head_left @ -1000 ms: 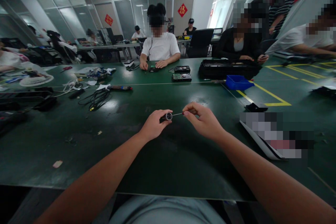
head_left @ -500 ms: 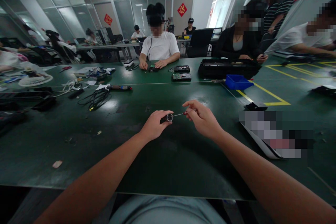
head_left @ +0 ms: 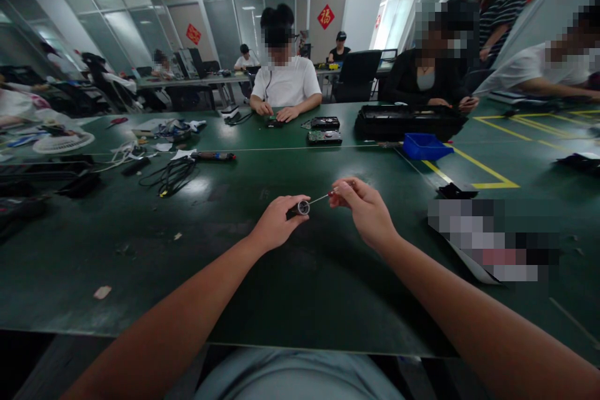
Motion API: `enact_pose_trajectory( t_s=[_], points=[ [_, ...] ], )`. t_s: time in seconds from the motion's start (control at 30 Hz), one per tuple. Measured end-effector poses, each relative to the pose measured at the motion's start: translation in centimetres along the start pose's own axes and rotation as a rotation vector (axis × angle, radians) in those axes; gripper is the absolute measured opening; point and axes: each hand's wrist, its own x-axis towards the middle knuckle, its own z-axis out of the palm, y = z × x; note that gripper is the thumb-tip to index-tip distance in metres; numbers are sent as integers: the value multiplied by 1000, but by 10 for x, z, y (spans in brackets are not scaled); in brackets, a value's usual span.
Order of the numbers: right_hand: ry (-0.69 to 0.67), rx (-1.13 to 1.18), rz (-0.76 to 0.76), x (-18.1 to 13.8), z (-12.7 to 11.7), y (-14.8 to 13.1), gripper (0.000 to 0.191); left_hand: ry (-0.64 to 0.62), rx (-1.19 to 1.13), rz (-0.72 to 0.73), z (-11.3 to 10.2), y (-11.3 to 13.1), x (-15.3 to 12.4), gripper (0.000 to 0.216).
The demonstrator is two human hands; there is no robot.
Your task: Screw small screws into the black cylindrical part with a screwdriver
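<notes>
My left hand (head_left: 276, 223) is closed around a small dark cylinder (head_left: 304, 207) with a pale ring at its round end, which faces me. Most of its body is hidden by my fingers. Between the fingertips of my right hand (head_left: 363, 209) is a screwdriver (head_left: 330, 194) with a reddish handle. Its thin metal shaft slants down to the left, and the tip is at or inside the cylinder's ringed end; I cannot tell how deep. Both hands are held above the green table (head_left: 300, 300).
A blue bin (head_left: 425, 147) and a long black casing (head_left: 407, 122) stand at the back right. Circuit-board parts (head_left: 324, 137) lie before a person in white (head_left: 287, 84). Coiled black cable (head_left: 171, 178) is on the left. A blurred-out sheet (head_left: 469, 244) lies right of my hands.
My right hand has turned and its fingers have curled in more around the handle. The screwdriver's shaft slopes more steeply now. My left hand and the cylinder have barely moved.
</notes>
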Motion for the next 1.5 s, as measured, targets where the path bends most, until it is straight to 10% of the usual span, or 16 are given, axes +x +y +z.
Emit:
enact_pose_trajectory(
  t_s=[0.2, 1.1, 1.5],
  points=[
    [48, 187, 287, 10, -6, 16, 32, -9, -1, 36, 0, 0, 1, 40],
    [73, -514, -72, -4, -6, -8, 36, 22, 23, 2, 0, -2, 0, 39],
    [-133, -579, -224, -7, -7, -12, 22, 63, 1, -39, -3, -4, 1, 39]
  ],
)
